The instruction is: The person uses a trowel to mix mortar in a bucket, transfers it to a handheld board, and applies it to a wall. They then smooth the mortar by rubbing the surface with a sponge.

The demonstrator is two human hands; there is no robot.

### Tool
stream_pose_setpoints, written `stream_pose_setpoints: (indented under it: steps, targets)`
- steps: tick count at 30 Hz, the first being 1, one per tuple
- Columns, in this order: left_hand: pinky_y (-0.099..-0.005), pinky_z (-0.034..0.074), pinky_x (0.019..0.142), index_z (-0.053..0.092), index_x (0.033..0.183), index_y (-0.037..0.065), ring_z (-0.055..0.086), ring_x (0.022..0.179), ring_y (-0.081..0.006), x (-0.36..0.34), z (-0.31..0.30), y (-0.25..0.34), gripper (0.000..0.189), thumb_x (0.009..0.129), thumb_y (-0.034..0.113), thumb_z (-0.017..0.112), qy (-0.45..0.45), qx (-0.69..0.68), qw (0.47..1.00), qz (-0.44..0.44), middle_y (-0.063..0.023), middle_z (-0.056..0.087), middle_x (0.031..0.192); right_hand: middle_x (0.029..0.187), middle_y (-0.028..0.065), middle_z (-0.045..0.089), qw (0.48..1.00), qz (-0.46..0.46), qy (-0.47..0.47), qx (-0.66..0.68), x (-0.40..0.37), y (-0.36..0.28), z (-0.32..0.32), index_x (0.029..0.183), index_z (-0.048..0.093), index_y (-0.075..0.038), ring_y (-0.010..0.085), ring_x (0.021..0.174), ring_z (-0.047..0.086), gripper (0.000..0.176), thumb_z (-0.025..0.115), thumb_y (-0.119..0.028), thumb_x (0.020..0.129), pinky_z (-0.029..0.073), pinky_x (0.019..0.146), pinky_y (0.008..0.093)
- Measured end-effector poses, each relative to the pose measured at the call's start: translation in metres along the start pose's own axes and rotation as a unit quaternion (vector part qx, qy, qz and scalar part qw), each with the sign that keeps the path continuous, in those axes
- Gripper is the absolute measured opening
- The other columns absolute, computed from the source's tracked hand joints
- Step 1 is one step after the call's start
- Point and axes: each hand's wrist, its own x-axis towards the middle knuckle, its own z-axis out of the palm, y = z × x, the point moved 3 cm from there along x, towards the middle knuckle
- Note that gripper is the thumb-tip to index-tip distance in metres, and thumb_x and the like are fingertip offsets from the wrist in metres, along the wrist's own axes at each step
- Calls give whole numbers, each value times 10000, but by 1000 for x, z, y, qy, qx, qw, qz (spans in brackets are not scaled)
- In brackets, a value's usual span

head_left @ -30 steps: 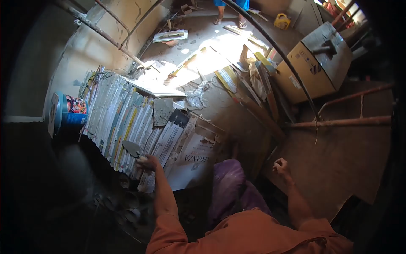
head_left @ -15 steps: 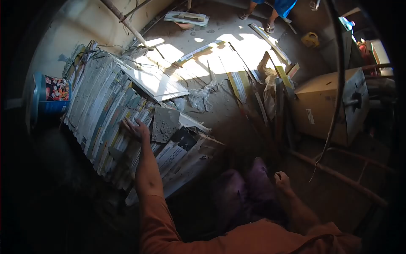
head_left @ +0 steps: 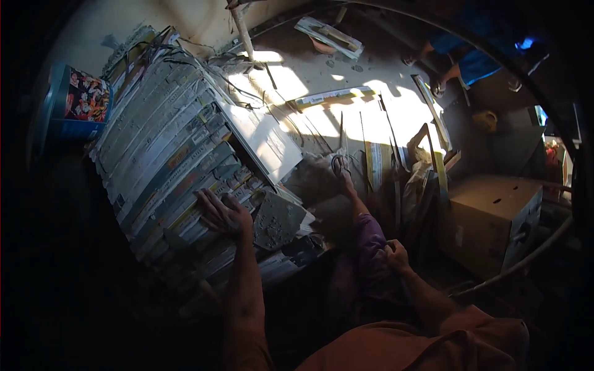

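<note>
My left hand [head_left: 224, 213] rests on a leaning stack of narrow, dusty tile boxes [head_left: 179, 157], its fingers stretched and slightly apart. Just right of it lies a grey slab [head_left: 277, 219] with rough mortar on its face. My right hand [head_left: 396, 255] has curled fingers and sits against my purple trouser leg [head_left: 370, 238]; whether it grips the cloth or something small is hidden. My foot [head_left: 340, 168] in a dark sandal is stretched forward, beside crumpled clear plastic and the boxes.
A blue bucket [head_left: 77, 105] stands left of the stack. White panels [head_left: 263, 139] lean on its far side. Loose strips [head_left: 374, 164] litter the floor ahead. A cardboard box [head_left: 492, 207] is at right, a plastering float [head_left: 331, 37] at the back. Another person's leg [head_left: 445, 80] shows at upper right.
My leg has swung forward, with the foot now beside the stack. My right hand has come against the trouser leg. My left hand stays on the boxes as the view turns.
</note>
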Motion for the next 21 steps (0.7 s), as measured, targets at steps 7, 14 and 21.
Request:
stream_pose_setpoints:
  steps: [7,14,21]
  targets:
    - [-541,239,1095,404,1425,71,356,1344,-354,14,-8,5,567,964,400,421,17,-115,993,10,-120,367,1478,934,154,674,986,-134,-99,-24,170,-112,22,1023,633,-4,241,872,657,240,606,-180,863,497,794,347]
    - [-512,306,1076,538,1256,38,427,1289,-362,176,14,-13,398,997,316,423,88,-85,975,183,-173,504,1330,791,68,630,977,-100,-188,2,363,-202,73,1017,593,7,139,650,601,225,556,-179,896,501,618,319]
    - [-487,269,1116,411,1401,-6,359,1349,-392,226,71,-40,487,1022,294,350,-20,-156,979,131,-213,405,1442,801,140,674,956,-228,-111,-146,512,-343,165,991,607,-48,246,734,674,233,565,-236,862,519,691,375]
